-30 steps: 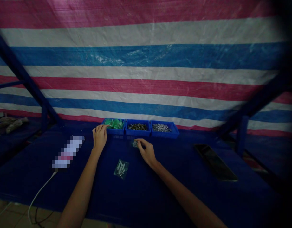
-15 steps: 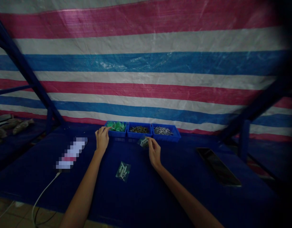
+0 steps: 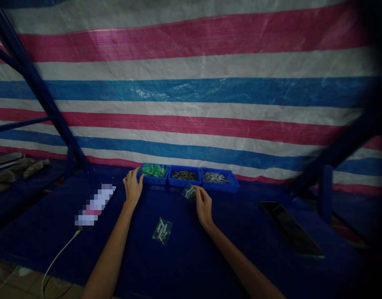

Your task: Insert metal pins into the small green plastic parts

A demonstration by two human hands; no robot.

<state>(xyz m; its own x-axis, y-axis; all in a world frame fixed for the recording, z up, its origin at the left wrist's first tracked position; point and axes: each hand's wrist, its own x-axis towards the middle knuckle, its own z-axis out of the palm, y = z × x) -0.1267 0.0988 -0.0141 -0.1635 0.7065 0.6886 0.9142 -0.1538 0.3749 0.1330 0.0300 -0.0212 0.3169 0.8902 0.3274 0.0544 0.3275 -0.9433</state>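
Observation:
My left hand [image 3: 133,187] is at the left end of a blue bin [image 3: 155,180] holding green plastic pieces [image 3: 154,170]. Its thumb and fingers are apart, and I see nothing between them. In my right hand [image 3: 203,205] a small clear plastic bag [image 3: 188,192] is pinched by its edge, with pale pieces inside. The bag hangs just in front of the middle blue bin [image 3: 185,182], which contains brassy screws [image 3: 183,175]. A second clear bag [image 3: 162,231] of white pieces lies flat on the table between my forearms.
A third blue bin [image 3: 222,186] holds silvery screws or nails [image 3: 215,177]. To the left lies a phone with a blurred screen [image 3: 96,205] and a white cable [image 3: 58,253]. A dark phone-like slab [image 3: 292,228] rests at right. Striped sheeting [image 3: 191,112] hangs behind the blue table [image 3: 184,265].
The view has tilted up slightly, so everything sits lower. My left fingertips have drawn back from over the green pieces to the bin's left edge. My right hand still pinches the bag.

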